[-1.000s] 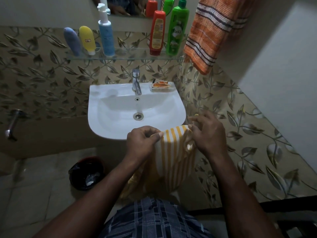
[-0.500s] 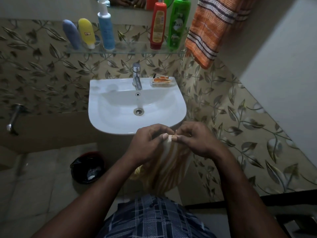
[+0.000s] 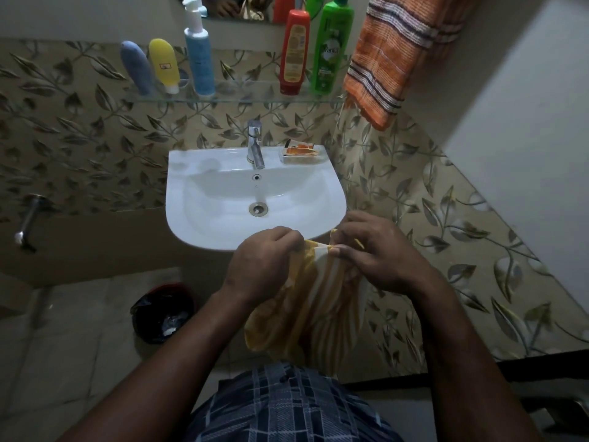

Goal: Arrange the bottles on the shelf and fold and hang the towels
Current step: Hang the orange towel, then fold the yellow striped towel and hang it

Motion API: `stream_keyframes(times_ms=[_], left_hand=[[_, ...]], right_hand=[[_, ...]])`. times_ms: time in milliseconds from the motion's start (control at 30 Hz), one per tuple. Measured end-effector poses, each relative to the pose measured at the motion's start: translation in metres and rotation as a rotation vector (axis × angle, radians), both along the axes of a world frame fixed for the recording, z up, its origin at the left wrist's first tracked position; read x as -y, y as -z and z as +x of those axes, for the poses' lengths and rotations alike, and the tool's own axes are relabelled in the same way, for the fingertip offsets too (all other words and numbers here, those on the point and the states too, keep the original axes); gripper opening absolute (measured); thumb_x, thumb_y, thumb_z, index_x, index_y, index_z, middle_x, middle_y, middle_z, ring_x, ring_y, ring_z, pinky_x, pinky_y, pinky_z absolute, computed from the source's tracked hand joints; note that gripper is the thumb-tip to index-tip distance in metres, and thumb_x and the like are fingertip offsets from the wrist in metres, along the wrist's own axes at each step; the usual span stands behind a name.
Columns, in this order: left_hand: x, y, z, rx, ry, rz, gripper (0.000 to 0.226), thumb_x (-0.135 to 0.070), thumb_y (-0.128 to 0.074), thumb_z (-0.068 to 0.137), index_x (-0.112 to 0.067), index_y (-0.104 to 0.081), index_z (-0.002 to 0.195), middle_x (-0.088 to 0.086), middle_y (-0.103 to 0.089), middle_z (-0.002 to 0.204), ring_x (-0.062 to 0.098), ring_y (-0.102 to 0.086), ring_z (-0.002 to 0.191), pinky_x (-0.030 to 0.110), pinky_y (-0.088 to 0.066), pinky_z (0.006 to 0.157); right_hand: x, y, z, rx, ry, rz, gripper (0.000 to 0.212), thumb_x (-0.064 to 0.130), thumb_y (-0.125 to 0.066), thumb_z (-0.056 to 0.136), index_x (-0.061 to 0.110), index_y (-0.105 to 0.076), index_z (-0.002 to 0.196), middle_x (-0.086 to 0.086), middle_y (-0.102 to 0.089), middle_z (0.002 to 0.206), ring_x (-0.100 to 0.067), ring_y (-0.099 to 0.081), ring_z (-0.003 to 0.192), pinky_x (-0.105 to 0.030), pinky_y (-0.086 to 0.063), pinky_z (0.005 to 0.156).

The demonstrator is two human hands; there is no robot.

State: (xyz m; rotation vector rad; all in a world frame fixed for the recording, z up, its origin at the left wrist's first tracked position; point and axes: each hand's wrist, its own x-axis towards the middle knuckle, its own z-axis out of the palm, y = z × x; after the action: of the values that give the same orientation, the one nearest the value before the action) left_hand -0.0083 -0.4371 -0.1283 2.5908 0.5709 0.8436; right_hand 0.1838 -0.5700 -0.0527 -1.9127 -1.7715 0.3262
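Observation:
A yellow and white striped towel (image 3: 312,307) hangs bunched in front of the sink. My left hand (image 3: 261,263) grips its top edge on the left, and my right hand (image 3: 376,253) pinches the same edge a short way to the right. On the glass shelf (image 3: 242,95) stand a grey-blue tube (image 3: 137,67), a yellow tube (image 3: 164,63), a blue pump bottle (image 3: 198,52), a red bottle (image 3: 294,51) and a green bottle (image 3: 331,47). An orange striped towel (image 3: 395,52) hangs at the upper right.
The white sink (image 3: 207,224) with its tap (image 3: 255,143) is just beyond my hands; a soap dish (image 3: 301,153) sits on its back right corner. A black bin (image 3: 162,312) stands on the floor at left. A wall tap (image 3: 27,223) juts out far left.
My hands came together at the towel's top edge, then parted slightly. The flat striped panel held a second ago now hangs gathered and bunched.

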Motion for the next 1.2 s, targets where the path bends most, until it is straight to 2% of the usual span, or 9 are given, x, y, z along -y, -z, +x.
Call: stream_keyframes(times_ms=[133,267,367,533,733,833,933,1033,1200], left_hand=[[-0.004,-0.002,0.002,-0.029,0.054,0.066,0.037,-0.024,-0.049,0.088,-0.022,-0.080,0.107,-0.001,-0.077,0.108,0.028,-0.069,0.088,0.039,-0.052,0.074],[0.008,-0.008,0.009,0.011,0.228,-0.367,0.036,-0.035,-0.054,0.085,-0.026,-0.076,0.112,-0.012,-0.068,0.129,0.014,-0.057,0.120,0.039,-0.050,0.096],[0.008,-0.010,0.011,0.101,0.263,-0.613,0.019,-0.042,-0.064,0.083,-0.035,-0.070,0.100,-0.012,-0.066,0.126,0.012,-0.059,0.122,0.040,-0.054,0.097],[0.004,-0.003,0.008,0.044,0.215,-0.407,0.023,-0.049,-0.072,0.089,-0.026,-0.076,0.089,-0.017,-0.067,0.112,0.013,-0.058,0.109,0.046,-0.054,0.084],[0.015,-0.014,0.016,0.124,0.079,-0.326,0.026,-0.047,-0.069,0.091,-0.028,-0.072,0.109,-0.016,-0.057,0.100,0.012,-0.054,0.097,0.033,-0.050,0.079],[0.011,-0.012,0.018,0.040,0.089,-0.311,0.032,-0.052,-0.065,0.091,-0.031,-0.074,0.113,-0.014,-0.054,0.104,0.014,-0.051,0.102,0.036,-0.050,0.081],[0.012,-0.014,0.016,0.114,0.094,-0.285,0.023,-0.040,-0.074,0.089,-0.026,-0.072,0.107,-0.014,-0.055,0.101,0.013,-0.054,0.097,0.030,-0.049,0.078],[0.015,-0.020,0.016,0.200,0.068,-0.279,0.017,-0.027,-0.075,0.088,-0.023,-0.067,0.102,-0.012,-0.060,0.096,0.013,-0.056,0.090,0.025,-0.047,0.074],[0.012,-0.008,0.018,-0.005,0.036,-0.240,0.019,-0.021,-0.072,0.088,-0.027,-0.067,0.105,-0.009,-0.064,0.107,0.017,-0.056,0.099,0.035,-0.051,0.079]], right_hand=[[0.002,-0.004,0.005,0.013,-0.006,-0.019,0.010,0.030,-0.075,0.092,0.020,-0.075,0.090,0.012,-0.060,0.093,-0.003,-0.059,0.085,-0.017,-0.042,0.072],[0.001,-0.005,0.006,0.011,0.007,-0.028,0.015,0.037,-0.073,0.091,0.023,-0.078,0.094,0.012,-0.063,0.095,-0.009,-0.063,0.088,-0.031,-0.050,0.075],[0.002,-0.006,0.006,0.016,0.010,-0.032,0.012,0.034,-0.075,0.092,0.023,-0.078,0.093,0.014,-0.061,0.094,-0.008,-0.062,0.087,-0.029,-0.048,0.074],[0.005,-0.006,0.010,0.051,0.096,0.012,0.004,0.026,-0.079,0.091,0.022,-0.078,0.090,0.015,-0.060,0.092,-0.003,-0.059,0.084,-0.018,-0.041,0.072],[0.003,-0.009,0.005,0.056,0.106,0.022,0.005,0.026,-0.080,0.090,0.021,-0.079,0.090,0.013,-0.061,0.090,-0.004,-0.060,0.084,-0.016,-0.041,0.071],[0.001,-0.008,0.003,0.040,0.102,0.011,0.007,0.028,-0.080,0.091,0.021,-0.080,0.091,0.013,-0.062,0.092,-0.004,-0.060,0.085,-0.016,-0.042,0.072],[0.001,-0.009,0.002,0.024,0.104,0.014,0.005,0.027,-0.080,0.091,0.021,-0.079,0.090,0.015,-0.061,0.091,-0.002,-0.060,0.086,-0.012,-0.039,0.071],[0.002,-0.010,0.005,0.015,0.111,0.027,0.005,0.026,-0.080,0.090,0.022,-0.079,0.088,0.012,-0.063,0.091,-0.006,-0.061,0.086,-0.023,-0.046,0.073],[0.003,-0.014,0.006,-0.005,0.119,0.037,0.011,0.032,-0.076,0.090,0.021,-0.079,0.088,0.012,-0.064,0.092,-0.005,-0.062,0.086,-0.023,-0.048,0.074]])
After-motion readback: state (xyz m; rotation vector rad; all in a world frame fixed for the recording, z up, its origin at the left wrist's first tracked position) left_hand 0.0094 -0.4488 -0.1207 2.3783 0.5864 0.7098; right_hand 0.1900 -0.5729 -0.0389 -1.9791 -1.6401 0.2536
